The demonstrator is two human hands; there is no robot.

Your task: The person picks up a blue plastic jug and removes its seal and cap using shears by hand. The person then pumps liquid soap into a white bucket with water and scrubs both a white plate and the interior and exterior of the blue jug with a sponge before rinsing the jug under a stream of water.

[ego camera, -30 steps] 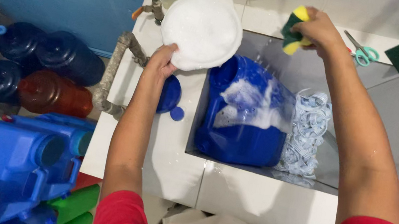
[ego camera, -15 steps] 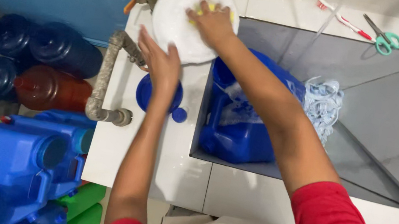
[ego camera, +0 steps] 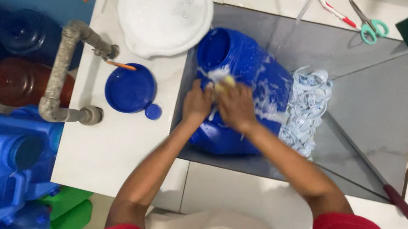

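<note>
Steadying the soapy blue jerrycan (ego camera: 242, 102) lying in the grey sink (ego camera: 373, 105), the left hand (ego camera: 198, 105) presses flat while the right hand (ego camera: 236, 106) grips a yellow sponge (ego camera: 225, 81). Suds could let it slip toward the far foamy white basin (ego camera: 164, 9).

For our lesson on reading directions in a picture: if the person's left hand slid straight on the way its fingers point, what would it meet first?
The left hand points up the picture along the soapy blue jug; beyond the jug's mouth, probably the white basin, though depth is unclear.
</note>
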